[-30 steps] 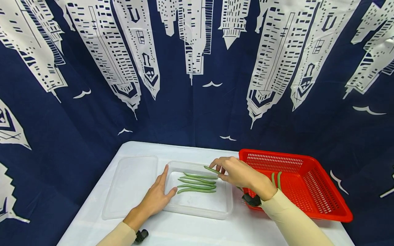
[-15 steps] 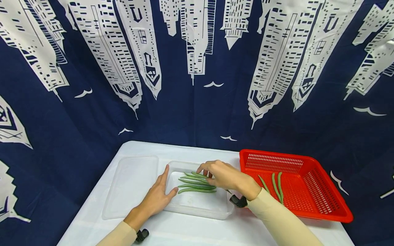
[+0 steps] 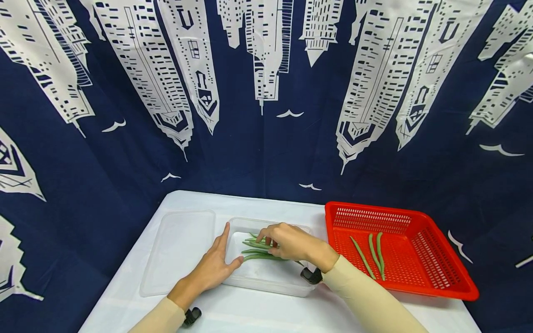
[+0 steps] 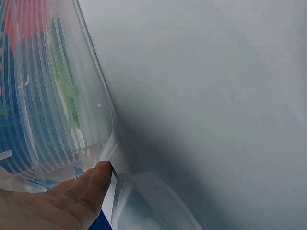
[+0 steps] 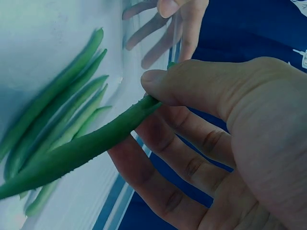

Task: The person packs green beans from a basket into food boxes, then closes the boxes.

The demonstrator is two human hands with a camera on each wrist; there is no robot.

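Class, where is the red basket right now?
In the head view, the red basket stands on the right side of the white table, just right of the clear container.

The head view is bright and evenly lit, the white bench washed pale. The left wrist view is grey and soft, with a diffuse shadow beside the clear container; the right wrist view is dimmer, tinted blue.
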